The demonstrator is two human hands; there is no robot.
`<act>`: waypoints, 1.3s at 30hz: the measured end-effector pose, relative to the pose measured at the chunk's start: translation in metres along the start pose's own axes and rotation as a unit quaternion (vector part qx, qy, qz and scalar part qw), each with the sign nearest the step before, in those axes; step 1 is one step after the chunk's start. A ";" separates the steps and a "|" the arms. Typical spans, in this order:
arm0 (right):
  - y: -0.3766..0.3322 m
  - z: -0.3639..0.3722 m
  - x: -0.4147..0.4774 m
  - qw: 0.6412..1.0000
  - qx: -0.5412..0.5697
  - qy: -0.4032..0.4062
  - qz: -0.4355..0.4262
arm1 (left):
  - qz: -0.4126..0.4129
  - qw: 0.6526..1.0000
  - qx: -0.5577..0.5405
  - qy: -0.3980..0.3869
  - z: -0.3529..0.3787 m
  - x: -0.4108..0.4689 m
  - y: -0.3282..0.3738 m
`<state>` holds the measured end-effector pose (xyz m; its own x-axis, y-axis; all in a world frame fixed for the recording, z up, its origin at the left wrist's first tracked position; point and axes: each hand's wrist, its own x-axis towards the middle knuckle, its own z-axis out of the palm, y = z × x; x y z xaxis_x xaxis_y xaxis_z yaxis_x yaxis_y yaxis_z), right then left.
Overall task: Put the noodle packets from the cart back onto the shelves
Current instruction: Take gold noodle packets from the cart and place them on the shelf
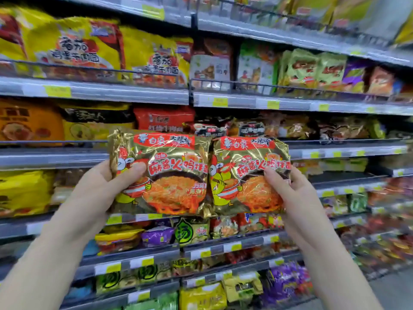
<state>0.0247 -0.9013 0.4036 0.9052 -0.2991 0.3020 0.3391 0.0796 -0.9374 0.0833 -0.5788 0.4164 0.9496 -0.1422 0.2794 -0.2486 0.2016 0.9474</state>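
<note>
Two gold noodle packets with red lettering and a cartoon chicken are held up side by side in front of the shelves. My left hand (105,182) grips the left packet (165,173) by its left edge, thumb on the front. My right hand (290,189) grips the right packet (248,175) at its right side, thumb on the front too. The two packets touch along their inner edges. The cart is out of view.
Grey metal shelves (93,91) with yellow price tags fill the view, stacked with noodle packs: large yellow bags (89,48) top left, green packs (312,68) upper right, dark and gold packs (290,128) on the shelf behind the held packets, purple packs (288,280) low right.
</note>
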 end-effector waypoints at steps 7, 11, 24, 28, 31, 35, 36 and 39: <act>-0.046 -0.159 -0.023 0.996 -0.030 0.074 -0.031 | 0.020 0.998 -0.017 -0.060 0.165 -0.003 -0.021; -0.066 -0.222 -0.032 0.992 -0.029 0.112 -0.042 | 0.021 0.996 -0.013 -0.089 0.234 -0.002 -0.025; -0.053 -0.367 0.024 0.982 -0.025 0.176 -0.067 | 0.005 0.988 -0.028 -0.153 0.395 0.064 -0.078; -0.043 -0.417 0.075 0.980 -0.042 0.185 -0.065 | 0.020 0.986 -0.045 -0.160 0.445 0.110 -0.108; -0.044 -0.449 0.123 0.981 -0.053 0.180 -0.057 | 0.018 0.986 -0.062 -0.153 0.481 0.151 -0.125; -0.046 -0.485 0.179 0.982 -0.064 0.172 -0.052 | 0.001 0.988 -0.072 -0.136 0.526 0.198 -0.145; -0.044 -0.494 0.191 0.982 -0.063 0.172 -0.049 | -0.004 0.988 -0.071 -0.135 0.537 0.209 -0.149; -0.036 -0.523 0.221 0.983 -0.057 0.169 -0.040 | -0.022 0.989 -0.065 -0.134 0.566 0.233 -0.160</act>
<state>0.0792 -1.4672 0.4132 0.7341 -0.5998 0.3183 0.3571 -0.0577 -0.9323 0.2364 -1.1927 0.4183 0.8696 -0.4023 0.2863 -0.1650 0.3099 0.9363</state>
